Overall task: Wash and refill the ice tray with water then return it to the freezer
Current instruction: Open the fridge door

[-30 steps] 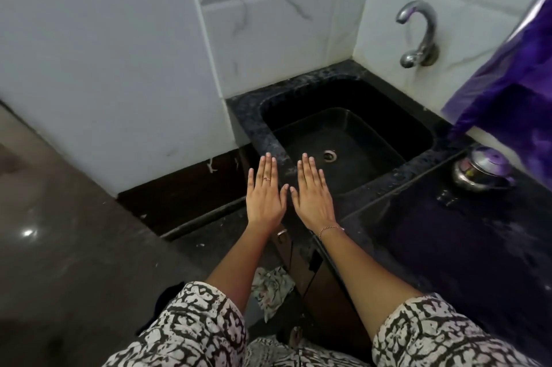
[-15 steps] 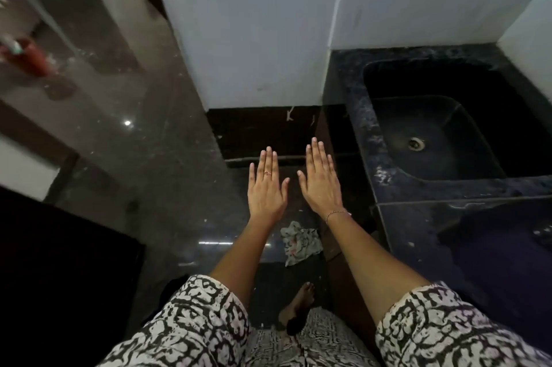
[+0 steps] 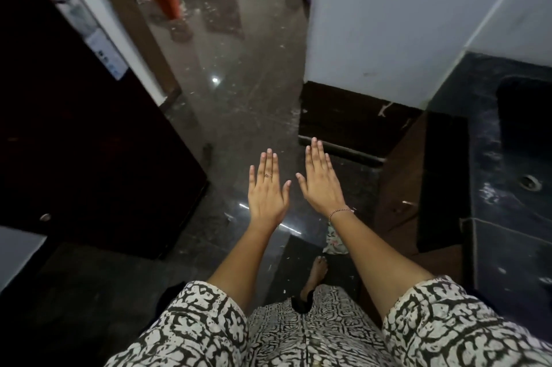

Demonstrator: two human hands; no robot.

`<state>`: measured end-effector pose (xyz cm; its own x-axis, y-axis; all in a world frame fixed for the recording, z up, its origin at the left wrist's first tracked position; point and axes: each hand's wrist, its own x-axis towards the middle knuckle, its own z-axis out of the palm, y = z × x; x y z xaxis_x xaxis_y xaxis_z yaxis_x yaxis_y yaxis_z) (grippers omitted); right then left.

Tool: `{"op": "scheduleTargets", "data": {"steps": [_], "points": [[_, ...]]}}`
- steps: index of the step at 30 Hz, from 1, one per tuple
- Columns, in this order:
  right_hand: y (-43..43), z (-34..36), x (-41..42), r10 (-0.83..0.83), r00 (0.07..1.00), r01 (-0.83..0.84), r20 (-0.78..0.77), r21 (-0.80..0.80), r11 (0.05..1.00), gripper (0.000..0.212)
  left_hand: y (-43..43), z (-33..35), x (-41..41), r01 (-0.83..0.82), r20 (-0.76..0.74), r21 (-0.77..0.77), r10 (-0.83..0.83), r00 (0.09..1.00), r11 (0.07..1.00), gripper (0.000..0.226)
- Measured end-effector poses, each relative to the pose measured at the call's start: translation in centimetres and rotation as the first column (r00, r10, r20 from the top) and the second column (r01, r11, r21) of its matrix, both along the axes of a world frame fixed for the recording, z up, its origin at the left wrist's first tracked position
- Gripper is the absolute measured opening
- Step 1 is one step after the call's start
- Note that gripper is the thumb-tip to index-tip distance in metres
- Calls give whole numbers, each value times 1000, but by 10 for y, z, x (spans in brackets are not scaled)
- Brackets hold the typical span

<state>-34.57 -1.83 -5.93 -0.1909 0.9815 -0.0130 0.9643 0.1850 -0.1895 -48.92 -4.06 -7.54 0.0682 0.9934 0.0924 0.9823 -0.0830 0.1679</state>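
The left hand (image 3: 267,192) and right hand (image 3: 321,184) hover side by side, flat, fingers straight, holding nothing. No ice tray is in view. With the sink (image 3: 519,127) at 3 o'clock and a dark refrigerator door (image 3: 74,142) at 9 o'clock, fetching, washing, refilling and returning all seemingly remain.

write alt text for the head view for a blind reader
A person's left hand and right hand stretch forward, open and flat, holding nothing, above a glossy dark floor. A black stone sink is at right, a tall dark door at left.
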Motion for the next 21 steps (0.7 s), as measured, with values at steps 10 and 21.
{"op": "scheduleTargets", "data": {"steps": [10,21], "points": [[16,-8,-111,387,922,-387,4,-15,922,69,-19,0,-99,-368,5,8,368,930,930,67],[68,-12,-236,711,703,-711,-26,-3,703,67,-13,5,-200,-673,-2,7,673,739,739,68]]}}
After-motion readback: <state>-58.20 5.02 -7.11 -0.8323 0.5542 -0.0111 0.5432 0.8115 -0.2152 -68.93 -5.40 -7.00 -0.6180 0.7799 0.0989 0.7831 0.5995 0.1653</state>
